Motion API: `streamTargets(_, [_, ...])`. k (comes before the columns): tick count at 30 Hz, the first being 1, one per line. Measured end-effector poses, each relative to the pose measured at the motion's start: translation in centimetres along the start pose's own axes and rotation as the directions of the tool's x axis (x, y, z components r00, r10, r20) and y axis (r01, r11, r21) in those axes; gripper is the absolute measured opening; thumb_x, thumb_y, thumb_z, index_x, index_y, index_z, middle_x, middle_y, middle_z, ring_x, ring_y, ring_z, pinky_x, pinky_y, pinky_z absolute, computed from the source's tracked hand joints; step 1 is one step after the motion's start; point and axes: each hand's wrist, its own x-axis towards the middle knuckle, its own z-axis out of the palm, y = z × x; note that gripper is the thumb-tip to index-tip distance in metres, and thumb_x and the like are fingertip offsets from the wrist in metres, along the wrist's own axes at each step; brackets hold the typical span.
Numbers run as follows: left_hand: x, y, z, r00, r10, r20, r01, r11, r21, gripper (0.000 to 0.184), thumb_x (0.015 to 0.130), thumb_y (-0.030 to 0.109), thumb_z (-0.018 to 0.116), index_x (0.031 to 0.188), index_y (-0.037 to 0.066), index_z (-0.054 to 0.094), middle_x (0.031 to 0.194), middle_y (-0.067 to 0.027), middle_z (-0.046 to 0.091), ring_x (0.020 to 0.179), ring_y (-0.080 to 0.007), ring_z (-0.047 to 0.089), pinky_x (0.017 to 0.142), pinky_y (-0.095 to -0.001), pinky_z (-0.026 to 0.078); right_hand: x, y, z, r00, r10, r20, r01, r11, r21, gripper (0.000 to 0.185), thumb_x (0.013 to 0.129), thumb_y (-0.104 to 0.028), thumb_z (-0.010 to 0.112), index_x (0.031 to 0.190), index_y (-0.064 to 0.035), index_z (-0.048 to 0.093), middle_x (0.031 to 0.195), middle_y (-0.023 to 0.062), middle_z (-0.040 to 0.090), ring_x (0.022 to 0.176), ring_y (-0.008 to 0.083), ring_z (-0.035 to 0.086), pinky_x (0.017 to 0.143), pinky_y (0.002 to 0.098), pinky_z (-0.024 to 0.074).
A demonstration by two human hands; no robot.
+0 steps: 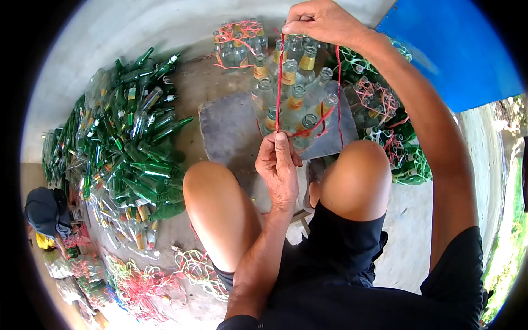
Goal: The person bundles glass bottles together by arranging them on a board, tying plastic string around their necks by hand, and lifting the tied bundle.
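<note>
A red plastic string (pixel 280 82) runs taut and nearly upright between my two hands. My left hand (pixel 278 165) is closed on its lower part, with the thumb on top, in front of the nearest bottles. Higher up and farther out, my right hand (pixel 316 22) pinches the upper part between thumb and fingers. Behind the string stands a group of clear glass bottles (pixel 296 102), several with yellow labels, upright on a grey board (pixel 225 126). Another red strand hangs below my right hand, and a loose end crosses the front bottles.
A large heap of green and clear bottles (pixel 132 121) lies to the left. A tied bottle bundle (pixel 239 47) stands by the wall; more tied bottles (pixel 379 104) are at right. Tangled strings (pixel 143 286) lie lower left, near a dark cap (pixel 44 212). A blue panel (pixel 456 49) is upper right.
</note>
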Motion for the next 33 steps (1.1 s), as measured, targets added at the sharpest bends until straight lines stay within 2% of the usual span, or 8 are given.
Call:
streamTargets(3, [0.7,0.2,-0.1,1.000,-0.008,-0.023,0.007,0.999,-0.041,0.027,0.108,0.028,0.060,0.097,0.004,0.066,0.071,0.0019,0.050,0.056,-0.0071,0.045,0.051,-0.0265,0.043,1.8,1.1,2.8,0.996,-0.086,-0.006,0.086,0.996,-0.011,0.022,0.095,-0.025,0.075,0.090,-0.0034,0.072,0.068,-0.0016,0.058,0.064,0.0066,0.048,0.059,0.0284,0.0388])
streamTargets(4, [0.8,0.2,-0.2,1.000,-0.010,-0.028,0.009,0.998,-0.056,0.026,0.108,0.028,0.061,0.097,0.004,0.066,0.070,0.0021,0.049,0.056,-0.0070,0.044,0.051,-0.0266,0.042,2.3,1.1,3.0,0.994,-0.103,0.034,0.106,0.987,-0.120,0.022,0.094,-0.028,0.075,0.092,-0.0068,0.076,0.069,0.0000,0.064,0.065,0.0096,0.053,0.062,0.0299,0.0440])
streamTargets(8, [1.4,0.0,-0.3,0.997,-0.033,-0.066,0.028,0.997,-0.075,0.026,0.107,0.028,0.062,0.098,0.005,0.067,0.070,0.0025,0.049,0.055,-0.0068,0.043,0.051,-0.0266,0.042,4.2,1.7,5.7,0.997,-0.070,0.044,0.073,0.995,-0.064,0.021,0.094,-0.030,0.075,0.091,-0.0096,0.077,0.074,0.0020,0.071,0.066,0.0120,0.060,0.064,0.0329,0.0485])
streamTargets(11, [1.7,0.3,-0.2,0.995,-0.054,-0.078,0.047,0.995,-0.085,0.026,0.107,0.029,0.062,0.098,0.005,0.067,0.070,0.0028,0.049,0.055,-0.0066,0.043,0.051,-0.0267,0.042,5.5,3.2,8.0,0.993,-0.111,-0.050,0.101,0.980,-0.170,0.024,0.092,-0.034,0.076,0.091,-0.0100,0.077,0.075,0.0018,0.072,0.068,0.0134,0.064,0.066,0.0341,0.0501])
streamTargets(23, [2.7,-0.1,-0.5,0.986,-0.132,-0.104,0.120,0.986,-0.114,0.027,0.107,0.029,0.061,0.097,0.005,0.067,0.069,0.0040,0.047,0.057,-0.0060,0.040,0.053,-0.0256,0.039,7.1,4.3,9.7,0.992,0.021,0.123,0.015,0.958,-0.287,0.031,0.082,-0.040,0.081,0.089,-0.0109,0.078,0.089,0.0106,0.074,0.085,0.0290,0.070,0.075,0.0447,0.0529])
streamTargets(26, [2.9,-0.3,-0.4,0.983,-0.148,-0.109,0.137,0.985,-0.108,0.027,0.107,0.029,0.061,0.096,0.005,0.067,0.069,0.0046,0.047,0.057,-0.0058,0.039,0.053,-0.0255,0.039,7.5,5.6,9.9,0.992,-0.011,0.127,0.048,0.955,-0.291,0.031,0.076,-0.039,0.084,0.081,-0.0102,0.072,0.075,0.0099,0.068,0.075,0.0304,0.067,0.068,0.0479,0.0505])
streamTargets(29, [3.1,-0.1,-0.4,0.982,-0.149,-0.117,0.139,0.986,-0.095,0.028,0.106,0.029,0.063,0.095,0.005,0.068,0.068,0.0056,0.046,0.057,-0.0053,0.039,0.053,-0.0255,0.038,7.6,6.0,9.8,0.995,-0.007,0.100,0.036,0.953,-0.301,0.031,0.076,-0.037,0.084,0.079,-0.0098,0.071,0.074,0.0095,0.068,0.074,0.0296,0.067,0.067,0.0478,0.0503])
streamTargets(33, [3.1,0.0,-0.3,0.978,-0.155,-0.138,0.145,0.986,-0.082,0.028,0.105,0.030,0.066,0.093,0.005,0.069,0.066,0.0070,0.044,0.055,-0.0049,0.036,0.052,-0.0255,0.037,7.8,5.5,8.4,0.980,0.103,0.171,-0.037,0.935,-0.353,0.028,0.082,-0.035,0.080,0.086,-0.0076,0.077,0.081,0.0100,0.072,0.077,0.0258,0.069,0.069,0.0428,0.0518])
